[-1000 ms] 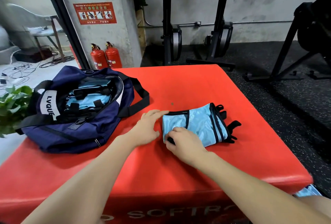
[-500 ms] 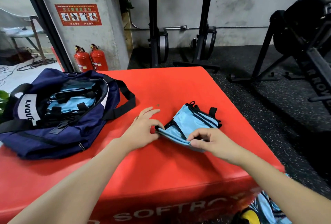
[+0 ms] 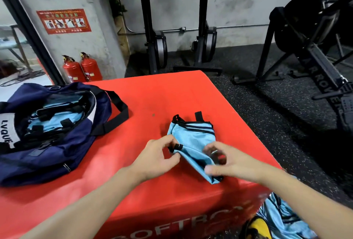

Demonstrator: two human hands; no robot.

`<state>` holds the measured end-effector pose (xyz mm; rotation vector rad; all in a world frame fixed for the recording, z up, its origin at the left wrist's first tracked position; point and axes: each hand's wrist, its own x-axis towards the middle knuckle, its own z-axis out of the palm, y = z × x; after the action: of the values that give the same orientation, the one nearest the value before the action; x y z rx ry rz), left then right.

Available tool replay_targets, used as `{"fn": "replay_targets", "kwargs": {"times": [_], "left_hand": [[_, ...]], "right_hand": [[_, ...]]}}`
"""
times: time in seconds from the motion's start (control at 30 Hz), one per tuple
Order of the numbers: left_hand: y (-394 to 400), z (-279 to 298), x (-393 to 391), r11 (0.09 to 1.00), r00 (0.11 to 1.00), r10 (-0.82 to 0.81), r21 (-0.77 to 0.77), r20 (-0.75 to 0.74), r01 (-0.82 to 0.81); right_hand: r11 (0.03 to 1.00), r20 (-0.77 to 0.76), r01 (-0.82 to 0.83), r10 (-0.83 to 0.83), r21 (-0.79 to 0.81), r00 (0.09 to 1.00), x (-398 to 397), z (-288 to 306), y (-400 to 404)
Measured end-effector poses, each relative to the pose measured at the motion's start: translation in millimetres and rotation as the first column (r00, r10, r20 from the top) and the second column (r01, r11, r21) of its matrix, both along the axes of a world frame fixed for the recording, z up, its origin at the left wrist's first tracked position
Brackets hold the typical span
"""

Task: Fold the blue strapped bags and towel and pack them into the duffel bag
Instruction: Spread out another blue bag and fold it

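1. So there's a light blue strapped bag (image 3: 193,143) folded up and sitting on the red padded counter (image 3: 172,93), close to its front right corner. It runs diagonally, with the black-trimmed end and strap loops pointing away from the person and the narrow end near the counter's front edge.
2. The left hand (image 3: 154,158) is on the bag's left edge. Its fingers (image 3: 168,141) are curled and pinching the fabric right next to a little black strap tab.
3. The right hand (image 3: 231,164) is at the bag's near right side, with its fingers (image 3: 212,149) curled in around the fabric. It's pretty blurry, so the exact grip is hard to make out, but it does look like it's holding the bag.
4. The navy duffel bag (image 3: 55,143) sits on the left part of the counter, well apart from the folded bag. It's unzipped and wide open, with its black shoulder strap flopped out to the right.
5. Inside the duffel there are already more light blue strapped bags (image 3: 51,116) with black straps, all piled in.
6. On the floor past the counter's right front corner there's some more light blue fabric (image 3: 282,217) bunched up, with something yellow (image 3: 256,229) beside it.
7. Background stuff: two red fire extinguishers (image 3: 82,68) by the wall and black gym machines (image 3: 202,28) further back.
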<state>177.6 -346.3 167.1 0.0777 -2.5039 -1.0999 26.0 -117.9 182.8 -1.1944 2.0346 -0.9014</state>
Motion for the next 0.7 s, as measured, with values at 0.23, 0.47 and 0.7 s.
{"fn": "replay_targets", "kwargs": {"times": [0.23, 0.47, 0.7], "left_hand": [[2, -3, 0, 0.998, 0.999, 0.041, -0.052, -0.017, -0.042], [1, -1, 2, 0.973, 1.000, 0.030, -0.231, 0.006, -0.028], [-7, -6, -21, 0.956, 0.968, 0.250, 0.148, 0.030, -0.252]], "right_hand": [[0.991, -0.628, 0.090, -0.006, 0.103, 0.779, 32, -17, -12], [0.999, -0.251, 0.049, -0.049, -0.004, 0.967, -14, 9, 1], [0.952, 0.093, 0.198, -0.181, -0.235, 0.979, -55, 14, -25]]}}
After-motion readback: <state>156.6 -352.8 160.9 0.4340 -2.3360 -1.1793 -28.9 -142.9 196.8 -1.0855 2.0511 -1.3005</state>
